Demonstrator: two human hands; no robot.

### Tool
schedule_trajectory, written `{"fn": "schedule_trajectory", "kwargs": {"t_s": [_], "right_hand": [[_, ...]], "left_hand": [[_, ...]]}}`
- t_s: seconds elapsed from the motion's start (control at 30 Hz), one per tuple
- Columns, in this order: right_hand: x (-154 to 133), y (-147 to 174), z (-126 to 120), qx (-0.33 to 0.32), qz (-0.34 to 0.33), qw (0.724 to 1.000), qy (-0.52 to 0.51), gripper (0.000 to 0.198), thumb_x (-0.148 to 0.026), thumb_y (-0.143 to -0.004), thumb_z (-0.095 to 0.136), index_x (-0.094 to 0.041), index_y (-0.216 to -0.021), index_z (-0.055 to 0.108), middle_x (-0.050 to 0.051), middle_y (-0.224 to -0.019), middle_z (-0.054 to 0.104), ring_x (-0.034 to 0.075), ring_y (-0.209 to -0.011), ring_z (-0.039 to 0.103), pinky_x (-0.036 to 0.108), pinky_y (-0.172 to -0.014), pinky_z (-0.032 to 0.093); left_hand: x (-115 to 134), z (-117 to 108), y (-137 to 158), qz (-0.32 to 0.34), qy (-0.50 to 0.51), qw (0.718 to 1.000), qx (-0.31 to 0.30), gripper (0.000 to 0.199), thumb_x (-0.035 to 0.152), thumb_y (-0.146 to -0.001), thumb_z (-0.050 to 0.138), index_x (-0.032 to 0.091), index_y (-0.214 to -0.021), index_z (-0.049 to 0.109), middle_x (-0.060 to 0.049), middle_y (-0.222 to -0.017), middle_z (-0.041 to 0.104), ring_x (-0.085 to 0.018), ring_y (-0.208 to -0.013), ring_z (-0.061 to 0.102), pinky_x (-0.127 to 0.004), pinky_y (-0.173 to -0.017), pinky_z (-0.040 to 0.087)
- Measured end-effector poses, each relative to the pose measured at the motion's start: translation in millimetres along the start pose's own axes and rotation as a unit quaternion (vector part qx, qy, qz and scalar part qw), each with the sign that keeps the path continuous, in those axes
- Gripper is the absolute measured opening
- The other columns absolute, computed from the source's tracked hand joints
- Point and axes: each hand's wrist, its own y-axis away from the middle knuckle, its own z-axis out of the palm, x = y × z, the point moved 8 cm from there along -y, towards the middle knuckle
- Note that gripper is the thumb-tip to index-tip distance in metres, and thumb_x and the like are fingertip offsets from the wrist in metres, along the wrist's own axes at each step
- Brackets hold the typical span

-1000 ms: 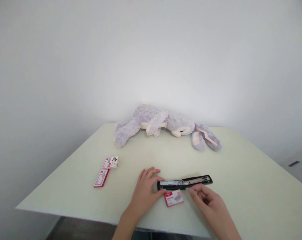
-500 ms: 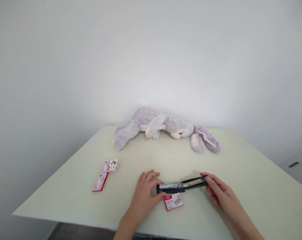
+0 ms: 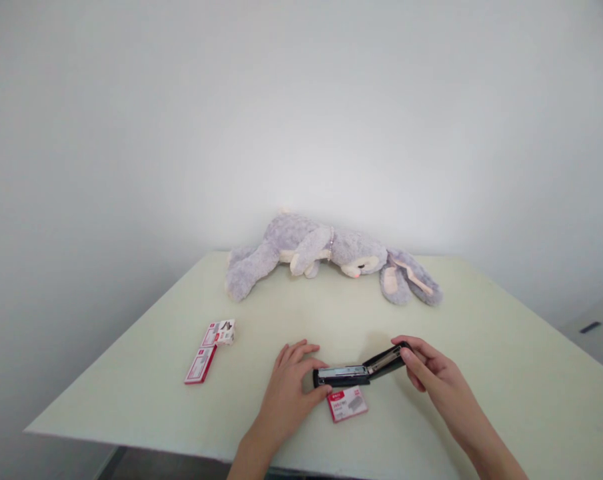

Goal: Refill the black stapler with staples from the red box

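Here our left hand pins the black metal stapler at the table's six o'clock while our right hand grips its raised lid; we should swing it slowly, base steady

One head-worn camera looks forward and down from the near edge of the table, fairly close above it, facing the white wall behind the table's far edge.
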Motion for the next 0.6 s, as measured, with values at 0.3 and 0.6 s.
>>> {"fn": "schedule_trajectory", "kwargs": {"t_s": [0.3,0.6], "right_hand": [[-12.5,-4.6,10.6,-0.025,-0.012,0.999,0.041,0.053,-0.060,-0.096,0.057,-0.020,-0.130,0.062,-0.006,-0.066,0.043,0.013,-0.059,0.039,0.027,-0.055,0.029],[-20.7,-5.5,19.4,-0.033,-0.020,0.997,0.068,0.054,-0.063,-0.094,0.057,-0.022,-0.128,0.063,-0.003,-0.073,0.050,0.013,-0.059,0.039,0.027,-0.053,0.030]], "left_hand": [[-0.4,-0.5,1.2,0.002,0.004,1.000,0.003,0.031,0.037,-0.080,0.083,0.038,-0.109,0.074,0.000,-0.141,0.061,-0.029,-0.142,0.044,-0.057,-0.125,0.019],[-0.4,-1.1,1.6,0.000,0.011,1.000,0.005,0.031,0.036,-0.079,0.083,0.038,-0.109,0.074,0.000,-0.140,0.061,-0.030,-0.142,0.044,-0.057,-0.125,0.019]]}}
